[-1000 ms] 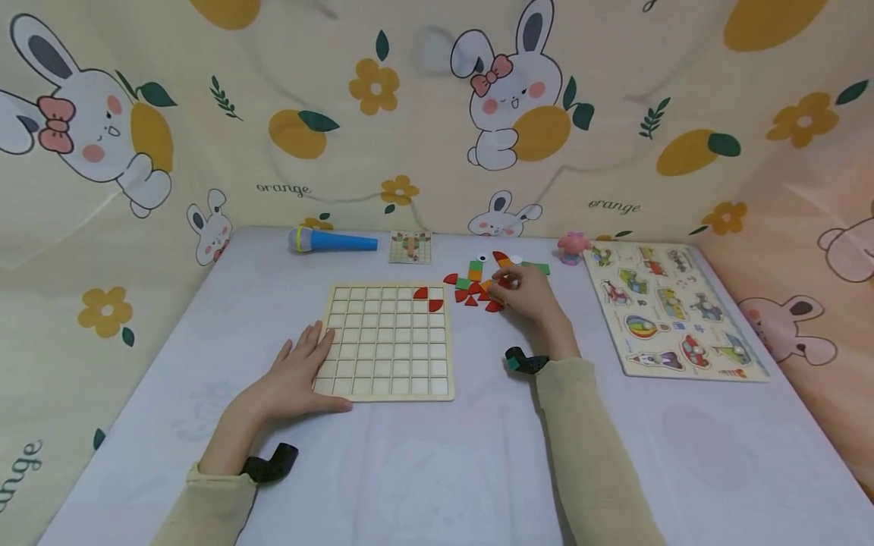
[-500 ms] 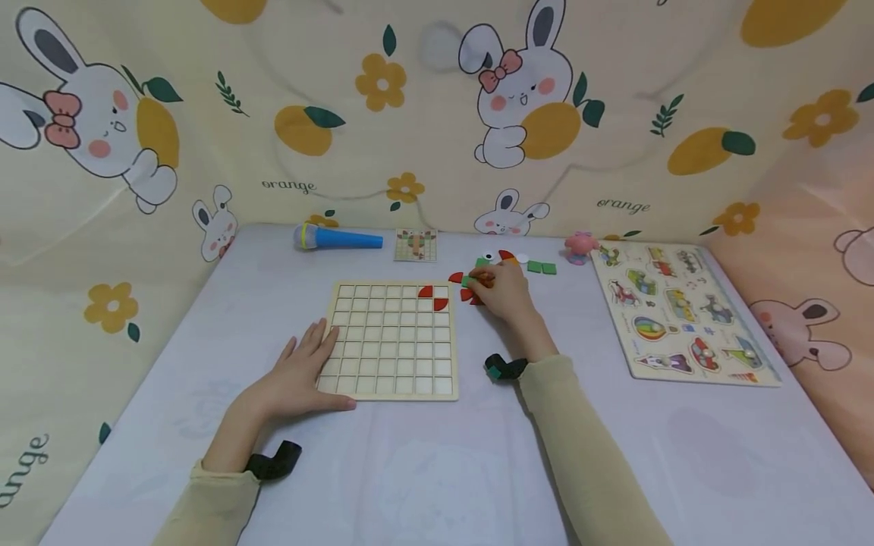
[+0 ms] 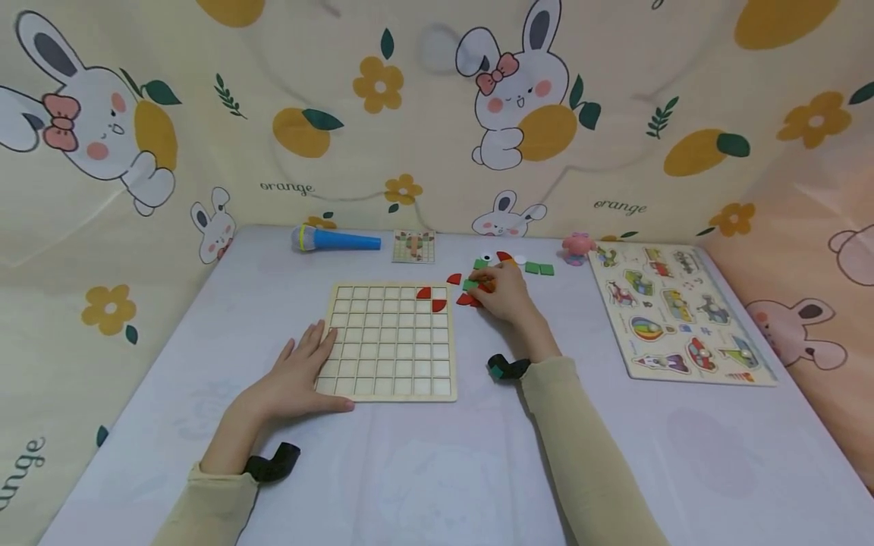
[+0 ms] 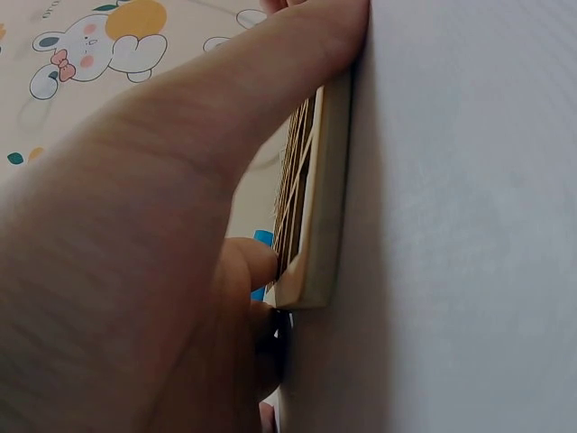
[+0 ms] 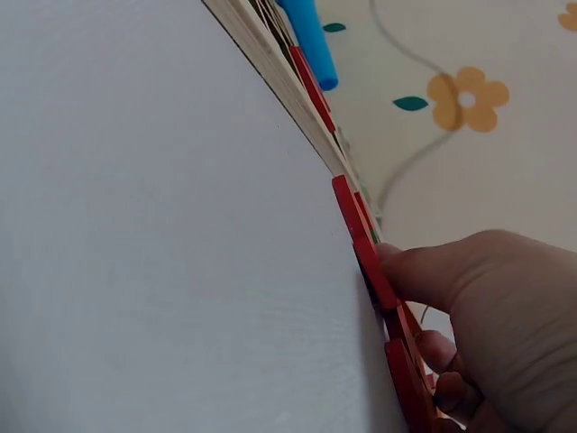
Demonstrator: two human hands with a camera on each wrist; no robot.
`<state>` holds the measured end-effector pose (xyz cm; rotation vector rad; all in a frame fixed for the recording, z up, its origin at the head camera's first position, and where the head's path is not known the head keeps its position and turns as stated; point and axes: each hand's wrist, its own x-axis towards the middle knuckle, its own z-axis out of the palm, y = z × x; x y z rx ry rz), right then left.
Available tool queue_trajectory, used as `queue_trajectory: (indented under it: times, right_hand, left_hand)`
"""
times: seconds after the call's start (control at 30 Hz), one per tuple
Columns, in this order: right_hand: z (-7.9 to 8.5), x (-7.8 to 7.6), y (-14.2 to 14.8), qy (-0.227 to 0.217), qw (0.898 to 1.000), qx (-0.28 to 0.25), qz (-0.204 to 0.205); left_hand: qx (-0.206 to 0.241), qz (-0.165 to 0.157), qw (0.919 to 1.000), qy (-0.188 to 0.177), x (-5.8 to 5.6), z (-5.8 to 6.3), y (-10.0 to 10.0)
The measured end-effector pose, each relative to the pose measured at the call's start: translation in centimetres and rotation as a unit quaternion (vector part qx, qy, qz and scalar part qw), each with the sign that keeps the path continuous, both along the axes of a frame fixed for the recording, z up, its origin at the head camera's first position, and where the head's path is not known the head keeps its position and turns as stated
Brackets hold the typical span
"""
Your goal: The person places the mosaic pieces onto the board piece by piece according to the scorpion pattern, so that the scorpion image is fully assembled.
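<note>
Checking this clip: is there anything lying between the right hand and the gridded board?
Yes, all flat: a red piece by the far right corner of the gridded board, then a green piece and another red piece near the right hand. Nothing taller shows between them; what lies under the hand is hidden.

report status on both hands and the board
Left hand touching grid board. Right hand at loose pieces. Two red pieces on grid board. No obstruction seen.
</note>
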<state>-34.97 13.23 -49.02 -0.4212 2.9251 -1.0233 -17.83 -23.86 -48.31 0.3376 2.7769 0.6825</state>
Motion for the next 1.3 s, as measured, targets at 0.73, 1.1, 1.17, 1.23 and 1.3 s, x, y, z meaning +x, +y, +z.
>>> queue_trajectory:
  times: [0.73,1.1,1.17,1.23,1.3]
  right_hand:
    - [1.8,1.6,-4.7,-0.009,0.991,-0.071,0.113]
    - [-0.3,1.9,-5.6,0.004,0.987,-0.050,0.153]
    - [-0.4,1.9,-5.6,0.004,0.987,-0.049,0.156]
    - [-0.4,1.8,-5.6,0.003,0.987,-0.047,0.153]
    - [-0.5,1.8,-5.6,0.001,0.988,-0.044,0.149]
  left_hand:
    - [-0.001,0.004,1.0000,0.003,0.1,-0.1,-0.1]
    - [0.003,0.003,1.0000,0.002,-0.1,-0.1,-0.1]
    - [0.002,0.004,1.0000,0.002,-0.2,-0.3,-0.1]
    - [0.001,0.004,1.0000,0.003,-0.2,-0.3,-0.1]
    - [-0.002,0.005,1.0000,0.001,-0.3,-0.4,-0.1]
